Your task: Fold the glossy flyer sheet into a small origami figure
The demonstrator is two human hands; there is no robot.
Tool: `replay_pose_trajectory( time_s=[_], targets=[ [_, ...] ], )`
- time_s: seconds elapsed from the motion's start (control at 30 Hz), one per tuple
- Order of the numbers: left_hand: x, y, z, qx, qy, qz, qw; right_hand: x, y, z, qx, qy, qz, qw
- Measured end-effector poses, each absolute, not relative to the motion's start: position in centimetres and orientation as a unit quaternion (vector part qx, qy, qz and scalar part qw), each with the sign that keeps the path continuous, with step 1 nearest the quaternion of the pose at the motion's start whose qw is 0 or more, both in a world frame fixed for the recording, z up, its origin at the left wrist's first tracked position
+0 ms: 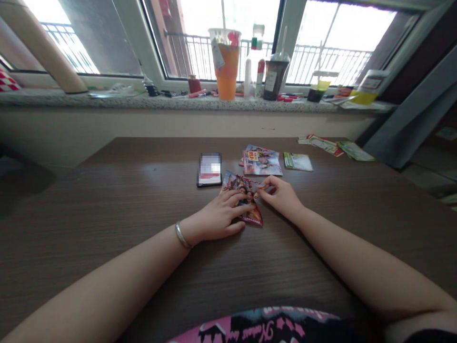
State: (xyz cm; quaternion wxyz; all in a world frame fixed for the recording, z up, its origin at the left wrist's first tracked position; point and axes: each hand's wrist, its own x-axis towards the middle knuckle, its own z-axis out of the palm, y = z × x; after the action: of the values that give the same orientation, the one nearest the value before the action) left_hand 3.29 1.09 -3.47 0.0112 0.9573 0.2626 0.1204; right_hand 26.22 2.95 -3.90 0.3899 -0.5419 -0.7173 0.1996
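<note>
A colourful printed paper sheet or packet [232,181] with pictured figures lies on the brown table in front of me. My left hand [228,212] rests flat on it with fingers spread, and a silver bracelet circles that wrist. At its right side, my right hand [280,195] pinches the edge, which looks lifted or folded there. I cannot make out whether it is a single sheet or a packet. Just behind are similar printed pieces [266,163], overlapping one another. To the left of these, a phone [210,169] with a lit, blurred screen lies flat.
A small stack of green-and-white cards [298,161] sits right of the printed pieces. Farther back are torn-looking coloured strips [324,145]. On the stone windowsill [150,102] stand an orange drink cup [226,71], a dark drink cup [274,78] and several bottles.
</note>
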Motion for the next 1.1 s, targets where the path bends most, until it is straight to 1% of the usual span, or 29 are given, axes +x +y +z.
replay_pose_trajectory(
  time_s=[0.2,0.33,0.47,0.63,0.83,1.1],
  targets=[
    [3.4,1.0,-3.1,0.958,0.266,0.110,0.008,26.3,3.1,-4.2,-0.549,-0.707,0.222,0.386],
    [3.6,1.0,-3.0,0.947,0.294,0.124,0.022,26.3,3.1,-4.3,-0.551,-0.708,0.224,0.380],
    [3.6,1.3,-3.5,0.931,0.324,0.164,0.031,26.2,2.9,-4.2,-0.546,-0.712,0.221,0.382],
    [3.4,1.7,-3.8,0.924,0.293,0.244,0.000,26.0,2.6,-3.9,-0.515,-0.729,0.227,0.390],
    [3.4,1.8,-3.4,0.920,0.276,0.272,-0.046,25.9,2.2,-3.5,-0.483,-0.753,0.197,0.400],
    [3.4,1.6,-2.8,0.909,0.300,0.288,-0.043,26.0,1.9,-3.1,-0.412,-0.806,0.114,0.409]
  ],
)
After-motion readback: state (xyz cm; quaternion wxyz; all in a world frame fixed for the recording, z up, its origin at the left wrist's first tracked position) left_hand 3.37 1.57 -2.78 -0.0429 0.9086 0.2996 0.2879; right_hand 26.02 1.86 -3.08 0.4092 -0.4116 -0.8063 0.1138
